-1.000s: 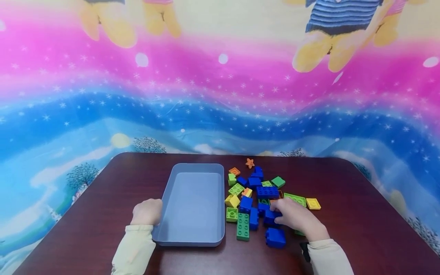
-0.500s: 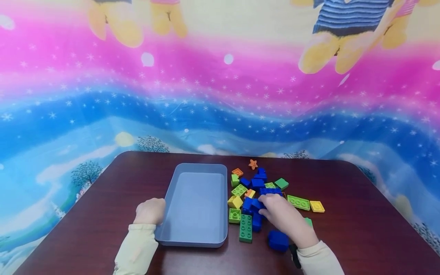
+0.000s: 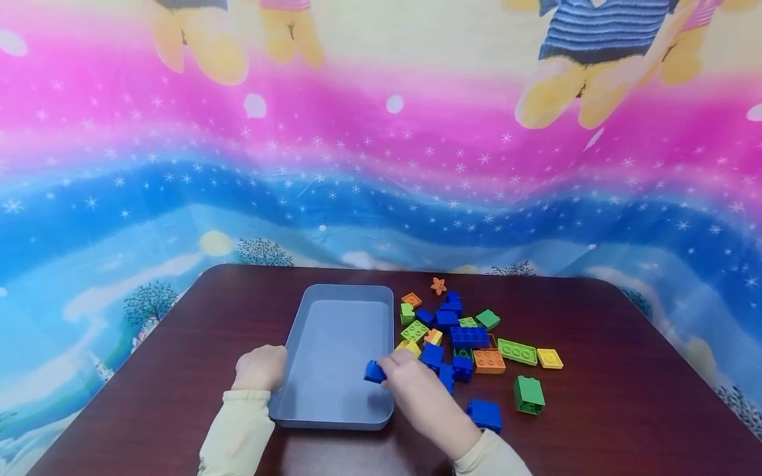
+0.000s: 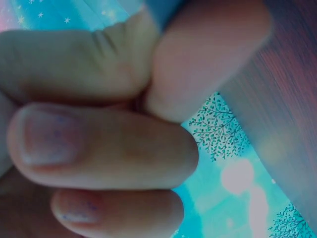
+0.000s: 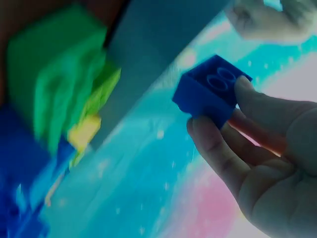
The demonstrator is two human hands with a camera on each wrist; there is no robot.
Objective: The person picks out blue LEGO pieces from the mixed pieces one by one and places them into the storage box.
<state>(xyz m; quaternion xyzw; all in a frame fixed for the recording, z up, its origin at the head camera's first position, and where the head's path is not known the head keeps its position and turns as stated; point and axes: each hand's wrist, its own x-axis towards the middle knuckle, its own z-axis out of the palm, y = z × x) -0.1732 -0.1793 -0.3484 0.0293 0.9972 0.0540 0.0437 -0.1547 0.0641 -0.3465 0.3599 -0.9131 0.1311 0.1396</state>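
Observation:
In the head view a grey-blue tray (image 3: 333, 344) stands on the dark table, its inside bare. My left hand (image 3: 260, 368) grips its left rim; close up, the left wrist view has the thumb and curled fingers (image 4: 109, 144) around a small piece of blue-grey edge at the top. Over the tray's right side, my right hand (image 3: 423, 396) pinches a blue toy building brick (image 3: 374, 371) between thumb and fingers. The right wrist view shows the hollow underside of that blue brick (image 5: 205, 96), with two round tubes inside.
Right of the tray lie several loose bricks, among them a blue eight-stud brick (image 3: 469, 337), an orange brick (image 3: 489, 361), a green brick (image 3: 529, 395) and a blue brick (image 3: 485, 415) near the front. An orange star-shaped piece (image 3: 438, 285) is at the back. A patterned cloth (image 3: 381, 165) hangs behind.
My right hand has gone from the brick pile leftward to over the tray, bringing a blue brick out of the pile. The orange and green bricks it covered now show. The left hand stays.

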